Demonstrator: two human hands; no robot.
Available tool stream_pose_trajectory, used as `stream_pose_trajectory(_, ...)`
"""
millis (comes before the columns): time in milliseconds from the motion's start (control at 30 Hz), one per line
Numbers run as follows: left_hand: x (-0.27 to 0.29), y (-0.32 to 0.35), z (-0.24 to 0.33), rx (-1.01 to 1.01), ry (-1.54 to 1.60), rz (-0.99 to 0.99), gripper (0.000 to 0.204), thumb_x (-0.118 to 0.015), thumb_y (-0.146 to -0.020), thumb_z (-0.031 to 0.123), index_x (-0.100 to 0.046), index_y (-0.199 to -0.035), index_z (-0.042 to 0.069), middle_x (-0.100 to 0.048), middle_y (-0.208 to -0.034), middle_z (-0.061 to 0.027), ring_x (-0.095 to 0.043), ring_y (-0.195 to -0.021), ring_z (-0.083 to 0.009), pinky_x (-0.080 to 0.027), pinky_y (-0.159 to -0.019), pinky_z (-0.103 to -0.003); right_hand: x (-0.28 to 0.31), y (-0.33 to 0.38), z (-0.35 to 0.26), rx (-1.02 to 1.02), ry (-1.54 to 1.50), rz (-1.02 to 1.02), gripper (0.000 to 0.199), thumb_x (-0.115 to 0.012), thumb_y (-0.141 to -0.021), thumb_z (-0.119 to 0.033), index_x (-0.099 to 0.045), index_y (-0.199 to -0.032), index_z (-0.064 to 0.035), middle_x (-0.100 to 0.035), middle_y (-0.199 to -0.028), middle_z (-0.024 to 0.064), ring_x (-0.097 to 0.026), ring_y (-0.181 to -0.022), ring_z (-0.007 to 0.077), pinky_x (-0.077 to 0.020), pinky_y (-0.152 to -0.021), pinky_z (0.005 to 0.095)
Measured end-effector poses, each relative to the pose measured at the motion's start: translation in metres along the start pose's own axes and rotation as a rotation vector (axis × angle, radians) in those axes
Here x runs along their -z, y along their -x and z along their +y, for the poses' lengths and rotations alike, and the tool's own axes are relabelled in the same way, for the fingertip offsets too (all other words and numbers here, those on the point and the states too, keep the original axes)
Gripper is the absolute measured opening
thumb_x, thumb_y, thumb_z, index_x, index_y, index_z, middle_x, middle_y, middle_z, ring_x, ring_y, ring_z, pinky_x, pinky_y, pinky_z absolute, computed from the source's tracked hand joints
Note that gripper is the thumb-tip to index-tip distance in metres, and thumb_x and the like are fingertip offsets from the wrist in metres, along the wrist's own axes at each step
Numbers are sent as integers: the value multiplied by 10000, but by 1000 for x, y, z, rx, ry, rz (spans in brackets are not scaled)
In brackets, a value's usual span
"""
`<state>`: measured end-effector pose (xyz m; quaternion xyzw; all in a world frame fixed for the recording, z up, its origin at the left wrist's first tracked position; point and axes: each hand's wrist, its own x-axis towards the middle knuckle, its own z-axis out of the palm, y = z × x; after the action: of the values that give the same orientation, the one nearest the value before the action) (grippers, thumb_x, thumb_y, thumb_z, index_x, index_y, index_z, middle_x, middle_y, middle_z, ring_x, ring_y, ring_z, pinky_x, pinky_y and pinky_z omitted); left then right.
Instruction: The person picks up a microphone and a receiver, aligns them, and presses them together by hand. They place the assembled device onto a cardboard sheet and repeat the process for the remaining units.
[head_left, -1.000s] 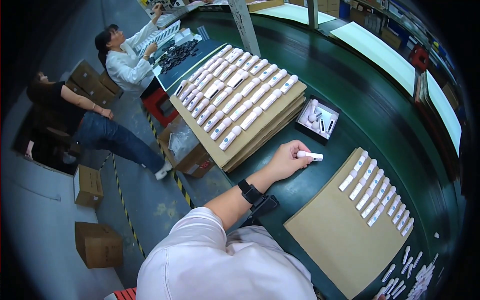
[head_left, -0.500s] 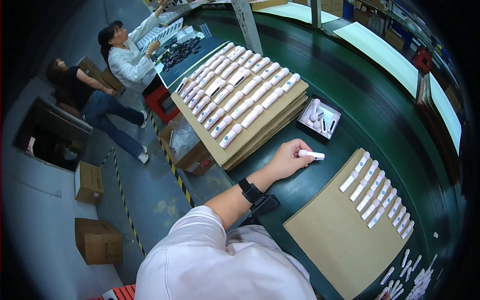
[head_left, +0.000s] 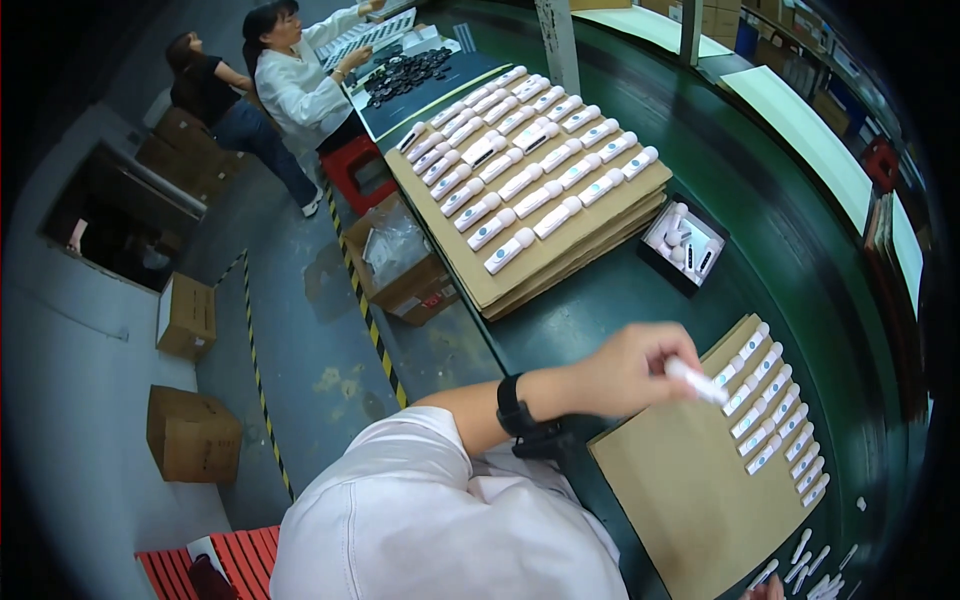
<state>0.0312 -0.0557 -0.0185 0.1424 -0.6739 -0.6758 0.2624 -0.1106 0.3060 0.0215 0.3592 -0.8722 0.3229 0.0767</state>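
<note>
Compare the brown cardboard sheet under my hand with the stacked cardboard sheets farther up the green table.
The near brown cardboard sheet is a single layer; the far cardboard stack is several sheets thick. The near sheet carries white oblong devices only along its right edge, mostly bare elsewhere; the far stack is covered in rows of them. The left hand holds one device over the near sheet. Both are brown cardboard on the green table.

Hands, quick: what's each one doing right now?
Left hand: closed on a small white device.
Right hand: barely in view, cannot be told.

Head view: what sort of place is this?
Likely a factory assembly or packing line: a long green workbench, cardboard sheets with rows of small white devices, and cardboard boxes on the floor.
</note>
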Motion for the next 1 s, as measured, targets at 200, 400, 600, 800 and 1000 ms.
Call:
stream_pose_trajectory(200,-42,26,38,-246,-140,-320,222,-761,-763,144,-621,-914,61,-644,-850,-63,-629,-751,-216,-488,-649,-313,-47,-38,-83,182,-648,-384,530,-622,-915,-109,-389,-1368,36,-475,-1349,179,-543,-1130,279,-415,-976,376)
stream_pose_trajectory(400,-56,27,34,-315,-207,-366,207,-759,-747,147,-609,-858,60,-633,-801,-67,-625,-704,-242,-487,-608,-327,-67,-27,-85,56,-562,-441,420,-624,-895,-51,-501,-1287,34,-562,-1245,165,-567,-1090,263,-432,-952,345)
stream_pose_trajectory(600,-35,27,48,-381,-311,-398,298,-755,-768,159,-605,-1002,49,-635,-822,-65,-630,-735,-222,-496,-638,-323,-67,-28,-72,81,-651,-430,278,-618,-895,-29,-592,-1161,50,-629,-1106,143,-602,-1003,237,-461,-900,322)
stream_pose_trajectory(800,58,14,118,-229,-265,-56,615,-686,-868,101,-381,-1396,16,-648,-865,-70,-632,-796,-143,-522,-698,-297,-50,-18,-38,-106,-783,-334,260,-599,-915,-27,-586,-1162,51,-630,-1064,133,-605,-959,198,-472,-868,298)
stream_pose_trajectory(1000,217,-39,188,-27,-211,605,668,-605,-885,89,-257,-1448,-1,-640,-849,-129,-632,-666,-168,-539,-597,-276,-55,-14,-27,-279,-883,-292,276,-593,-918,-22,-572,-1187,39,-629,-1038,113,-598,-932,168,-471,-842,275)
